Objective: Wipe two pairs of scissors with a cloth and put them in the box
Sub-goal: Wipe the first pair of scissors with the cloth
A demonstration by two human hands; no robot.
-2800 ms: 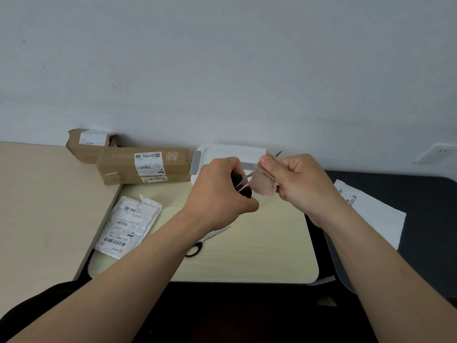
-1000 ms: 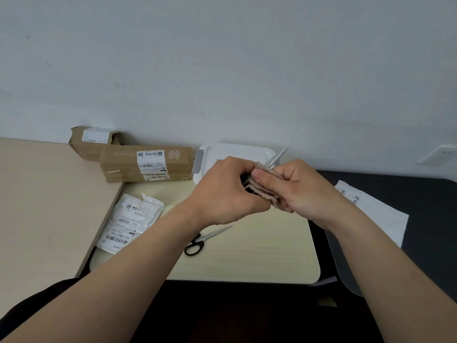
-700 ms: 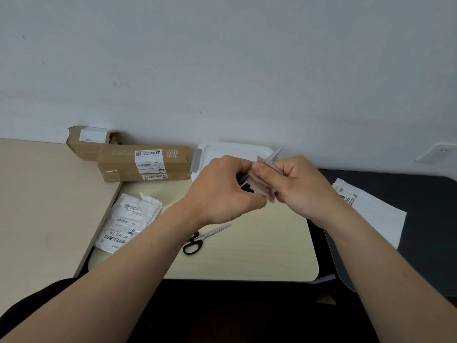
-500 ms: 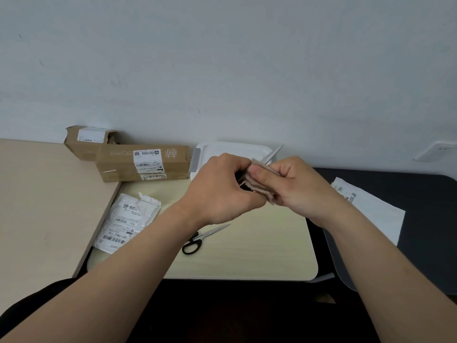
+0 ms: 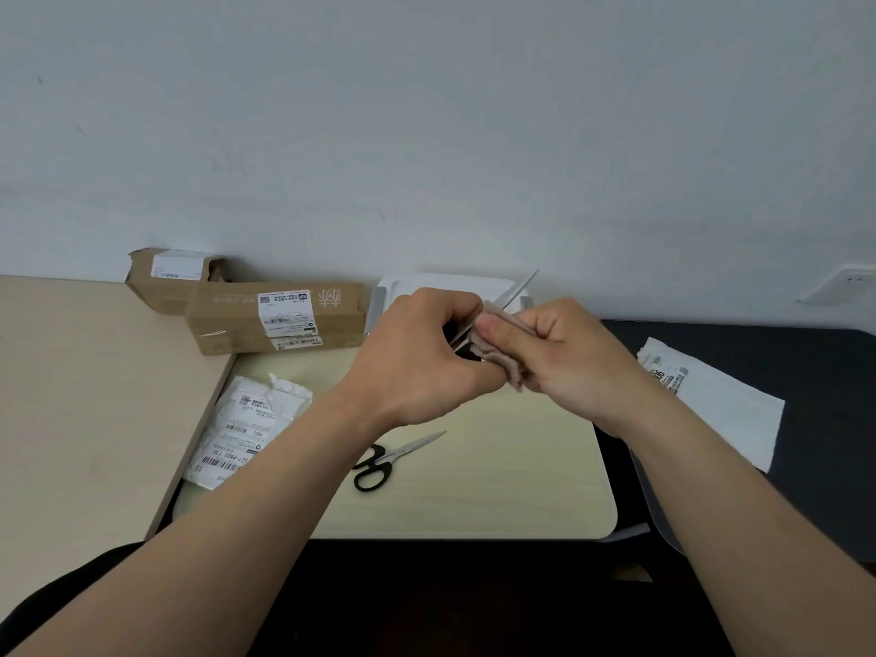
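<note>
My left hand [image 5: 426,353] grips the black handles of a pair of scissors [image 5: 521,286], whose steel blades point up and to the right. My right hand [image 5: 564,353] pinches a pinkish-brown cloth [image 5: 495,355] around the blades near the pivot. Most of these scissors are hidden by my fingers and the cloth. A second pair of scissors [image 5: 393,457] with black handles lies flat on the small pale table [image 5: 497,476], below my left wrist. The white box [image 5: 403,283] stands at the wall behind my hands, mostly covered by them.
Two brown cardboard parcels [image 5: 275,315] lie along the wall at the left. A white mailing bag [image 5: 246,433] lies at the small table's left edge, and a white paper sheet [image 5: 711,400] lies on the dark surface to the right. A wall socket [image 5: 844,283] is at the far right.
My right hand has slid the cloth down the blades toward the handles, so more of the blade tip shows. The scissors on the table have not moved.
</note>
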